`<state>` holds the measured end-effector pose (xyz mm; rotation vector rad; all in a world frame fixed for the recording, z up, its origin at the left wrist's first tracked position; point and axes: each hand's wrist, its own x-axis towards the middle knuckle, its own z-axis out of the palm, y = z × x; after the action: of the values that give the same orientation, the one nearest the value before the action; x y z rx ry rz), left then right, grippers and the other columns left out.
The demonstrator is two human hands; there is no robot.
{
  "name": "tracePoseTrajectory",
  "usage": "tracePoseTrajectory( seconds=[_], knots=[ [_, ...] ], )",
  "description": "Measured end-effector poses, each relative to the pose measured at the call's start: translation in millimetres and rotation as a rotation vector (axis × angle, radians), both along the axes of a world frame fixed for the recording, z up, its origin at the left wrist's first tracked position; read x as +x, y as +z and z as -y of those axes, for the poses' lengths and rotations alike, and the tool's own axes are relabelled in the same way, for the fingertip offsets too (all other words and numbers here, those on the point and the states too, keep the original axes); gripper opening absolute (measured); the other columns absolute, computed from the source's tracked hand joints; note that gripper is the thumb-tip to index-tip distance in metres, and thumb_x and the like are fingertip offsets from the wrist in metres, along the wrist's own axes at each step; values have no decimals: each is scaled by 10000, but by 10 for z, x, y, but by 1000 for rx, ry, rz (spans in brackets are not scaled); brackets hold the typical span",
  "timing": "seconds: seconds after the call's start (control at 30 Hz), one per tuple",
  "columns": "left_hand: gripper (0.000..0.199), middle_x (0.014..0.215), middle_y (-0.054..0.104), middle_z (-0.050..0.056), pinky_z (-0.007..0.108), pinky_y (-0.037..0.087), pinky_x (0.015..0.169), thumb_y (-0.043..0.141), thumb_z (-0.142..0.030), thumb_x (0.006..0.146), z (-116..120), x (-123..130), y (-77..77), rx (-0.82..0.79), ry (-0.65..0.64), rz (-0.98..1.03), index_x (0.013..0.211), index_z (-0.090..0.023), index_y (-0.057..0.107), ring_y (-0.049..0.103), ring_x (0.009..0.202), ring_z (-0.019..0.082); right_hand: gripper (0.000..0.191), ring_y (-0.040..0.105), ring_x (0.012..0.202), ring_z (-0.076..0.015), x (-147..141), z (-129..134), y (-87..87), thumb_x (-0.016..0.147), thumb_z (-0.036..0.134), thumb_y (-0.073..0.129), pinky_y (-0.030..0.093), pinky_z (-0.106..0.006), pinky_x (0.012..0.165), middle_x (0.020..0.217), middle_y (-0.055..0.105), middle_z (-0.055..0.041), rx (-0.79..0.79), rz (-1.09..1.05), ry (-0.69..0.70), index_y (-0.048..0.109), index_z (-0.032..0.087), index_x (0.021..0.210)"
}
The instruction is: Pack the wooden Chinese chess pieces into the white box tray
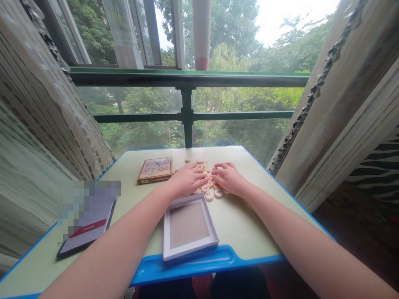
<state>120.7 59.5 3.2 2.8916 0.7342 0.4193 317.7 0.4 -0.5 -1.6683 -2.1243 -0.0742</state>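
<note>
Several round Chinese chess pieces (209,195) with red or dark characters lie in a loose cluster on the pale table. My left hand (187,181) rests over the left side of the cluster, palm down with fingers stretched out. On the opposite side, my right hand (229,178) lies over more pieces, its fingers apart and slightly bent. Both hands hide some of the pieces. Just below the cluster sits an open, shallow white box tray (190,226), with nothing inside it.
A printed box lid (155,169) lies left of the pieces. A tablet-like device (89,232), partly blurred out, is at the left edge. The table (255,232) has a blue rim and a blue front groove (187,265). Curtains (299,124) flank a green window rail (187,79).
</note>
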Motion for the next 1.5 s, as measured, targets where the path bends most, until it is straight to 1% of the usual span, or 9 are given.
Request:
tracePoseTrajectory(
  seconds=[0.23,0.4,0.6,0.7,0.8,0.97,1.03,1.2,1.5],
  knots=[
    [460,1235,569,50,424,247,1087,287,-457,912,12,31,-2,61,-15,20,1075,-219,645,361,1268,249,311,539,1023,-205,-28,-1,30,867,231,427,391,-363,947,1104,616,-80,-44,-88,98,721,187,777],
    [449,1282,531,20,460,239,1081,274,-485,906,4,34,-43,17,16,9,1146,-281,594,306,1303,259,307,605,924,-173,-43,21,51,865,226,425,447,-286,881,1013,660,-58,-74,-125,110,719,189,784],
    [467,1285,522,37,450,245,1075,266,-494,901,3,47,-33,3,28,-27,1123,-272,612,298,1301,276,253,606,933,-175,-42,4,41,830,187,452,448,-283,887,1013,663,-67,-8,-161,52,703,181,862],
    [465,1325,483,35,487,254,1056,273,-515,891,24,44,-20,-9,89,-41,1142,-297,599,270,1311,300,287,595,944,-176,-20,-14,41,792,103,427,442,-296,901,988,664,-71,93,-215,-33,687,169,895],
    [460,1317,494,31,486,241,1059,266,-507,896,19,46,-29,1,82,-40,1138,-299,597,292,1300,284,304,583,966,-184,4,-19,49,761,76,420,426,-315,925,977,661,-75,140,-249,-118,682,165,888],
    [443,1239,557,47,435,208,1089,265,-446,917,-18,66,-42,75,-29,-23,1078,-245,625,389,1239,220,291,568,980,-194,2,-5,67,748,86,426,403,-325,944,977,657,-84,100,-259,-150,681,155,868],
    [431,1200,579,55,426,217,1089,285,-435,915,-13,69,-32,99,-59,-24,1046,-223,637,404,1225,225,288,563,981,-193,-5,-1,74,750,82,423,395,-322,946,976,656,-86,88,-269,-157,680,147,862],
    [459,1160,594,64,458,295,1044,324,-510,881,36,62,6,106,-17,-16,1002,-205,643,346,1257,302,268,551,990,-184,-5,-3,78,765,90,436,377,-302,944,976,654,-74,80,-287,-201,677,146,868],
    [509,1206,580,90,443,319,1036,345,-541,861,74,68,32,72,26,-24,1111,-165,578,357,1266,300,272,544,975,-188,-12,-10,55,783,107,440,377,-309,918,964,658,-79,54,-258,-192,686,147,892]
  ],
)
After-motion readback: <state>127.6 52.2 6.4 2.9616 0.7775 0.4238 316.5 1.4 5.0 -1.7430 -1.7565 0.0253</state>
